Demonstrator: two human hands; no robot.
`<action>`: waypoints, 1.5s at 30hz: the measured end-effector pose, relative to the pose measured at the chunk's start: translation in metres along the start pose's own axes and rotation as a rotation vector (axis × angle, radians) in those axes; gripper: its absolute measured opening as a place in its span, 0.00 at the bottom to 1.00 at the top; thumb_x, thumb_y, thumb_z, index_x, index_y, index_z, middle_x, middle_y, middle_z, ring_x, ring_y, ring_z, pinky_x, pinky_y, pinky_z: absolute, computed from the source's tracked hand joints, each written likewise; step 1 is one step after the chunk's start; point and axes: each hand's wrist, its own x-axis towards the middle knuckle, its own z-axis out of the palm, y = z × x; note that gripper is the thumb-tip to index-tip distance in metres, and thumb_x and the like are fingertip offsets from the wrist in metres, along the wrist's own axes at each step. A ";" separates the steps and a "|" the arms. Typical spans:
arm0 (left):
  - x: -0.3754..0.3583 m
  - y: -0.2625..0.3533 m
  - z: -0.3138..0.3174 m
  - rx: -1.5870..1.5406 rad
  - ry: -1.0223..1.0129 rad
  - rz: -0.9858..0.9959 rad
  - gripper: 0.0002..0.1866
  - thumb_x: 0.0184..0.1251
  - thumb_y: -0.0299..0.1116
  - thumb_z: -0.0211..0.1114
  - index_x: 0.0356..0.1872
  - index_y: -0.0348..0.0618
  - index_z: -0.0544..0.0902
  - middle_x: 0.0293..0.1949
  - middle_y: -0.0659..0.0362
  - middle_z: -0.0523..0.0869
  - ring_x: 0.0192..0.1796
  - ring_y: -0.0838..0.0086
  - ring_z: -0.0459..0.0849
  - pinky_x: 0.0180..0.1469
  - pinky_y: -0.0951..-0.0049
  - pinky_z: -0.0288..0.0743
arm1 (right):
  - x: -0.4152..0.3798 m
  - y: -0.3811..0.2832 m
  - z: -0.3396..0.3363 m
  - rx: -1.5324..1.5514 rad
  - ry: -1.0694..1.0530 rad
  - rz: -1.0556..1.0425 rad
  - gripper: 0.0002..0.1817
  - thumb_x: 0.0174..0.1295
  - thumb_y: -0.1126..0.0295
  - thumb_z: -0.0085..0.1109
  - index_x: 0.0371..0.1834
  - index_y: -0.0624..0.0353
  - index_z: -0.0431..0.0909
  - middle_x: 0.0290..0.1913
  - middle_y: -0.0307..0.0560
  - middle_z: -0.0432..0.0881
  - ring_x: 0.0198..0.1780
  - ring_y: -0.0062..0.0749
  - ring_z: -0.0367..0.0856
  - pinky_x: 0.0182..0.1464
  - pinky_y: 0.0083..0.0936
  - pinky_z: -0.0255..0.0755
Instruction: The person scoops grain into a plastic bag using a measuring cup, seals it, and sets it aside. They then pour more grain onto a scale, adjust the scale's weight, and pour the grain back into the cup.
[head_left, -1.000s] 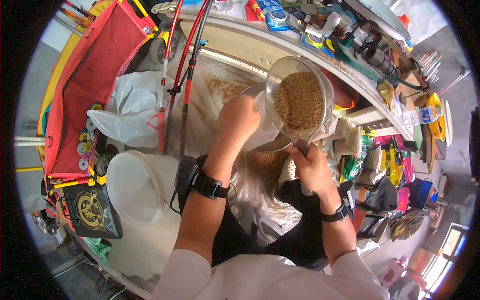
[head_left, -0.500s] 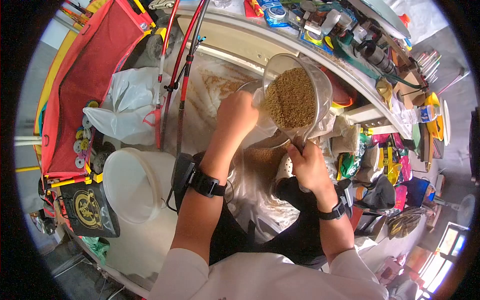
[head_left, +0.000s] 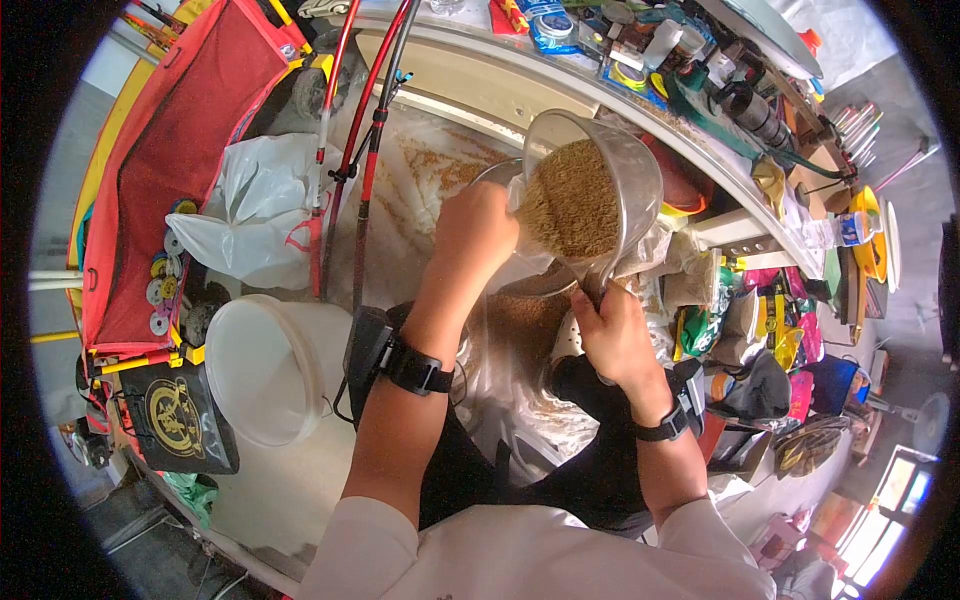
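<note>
My right hand grips the handle of a clear plastic jug. The jug is tipped to the left, and brown granules lie against its lower side, reaching the lip. Closed in a fist at that lip, my left hand holds the edge of a clear plastic bag. Granules at the lip look blurred, pouring toward the bag. Below both hands, a basin with more brown granules is partly hidden by the bag and jug.
An open white bucket stands at left, near a white plastic bag and a red fabric trough. Red and black poles rise beside my left arm. A cluttered white table runs behind the jug; packets lie at right.
The jug has tilted a little further left. The granules inside have slid toward the lip and their mass looks smaller. My left hand has stayed almost in place.
</note>
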 end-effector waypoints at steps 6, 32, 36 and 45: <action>0.000 -0.001 0.003 0.020 0.000 0.003 0.10 0.49 0.26 0.58 0.31 0.38 0.84 0.33 0.44 0.84 0.40 0.50 0.82 0.44 0.55 0.75 | 0.000 0.003 0.002 -0.007 -0.007 -0.036 0.12 0.63 0.67 0.53 0.34 0.69 0.73 0.29 0.70 0.74 0.36 0.66 0.74 0.36 0.43 0.68; -0.004 0.004 0.009 0.021 -0.011 0.012 0.09 0.50 0.26 0.57 0.33 0.39 0.82 0.34 0.44 0.83 0.41 0.48 0.81 0.44 0.53 0.74 | 0.001 -0.008 0.000 0.022 0.027 -0.131 0.12 0.59 0.70 0.55 0.29 0.71 0.70 0.25 0.71 0.75 0.32 0.68 0.76 0.34 0.51 0.70; -0.005 0.001 0.013 0.020 0.026 0.042 0.09 0.50 0.25 0.57 0.32 0.38 0.82 0.34 0.44 0.83 0.41 0.49 0.81 0.44 0.53 0.74 | 0.000 -0.008 0.003 -0.002 0.069 -0.174 0.11 0.58 0.70 0.56 0.29 0.70 0.69 0.25 0.70 0.75 0.31 0.67 0.76 0.33 0.50 0.71; -0.005 0.010 0.007 0.045 -0.023 0.007 0.07 0.50 0.27 0.58 0.28 0.36 0.81 0.31 0.43 0.83 0.37 0.47 0.82 0.42 0.53 0.75 | -0.002 0.004 0.014 -0.077 0.050 -0.212 0.14 0.60 0.66 0.56 0.36 0.69 0.69 0.26 0.65 0.76 0.31 0.62 0.76 0.34 0.47 0.69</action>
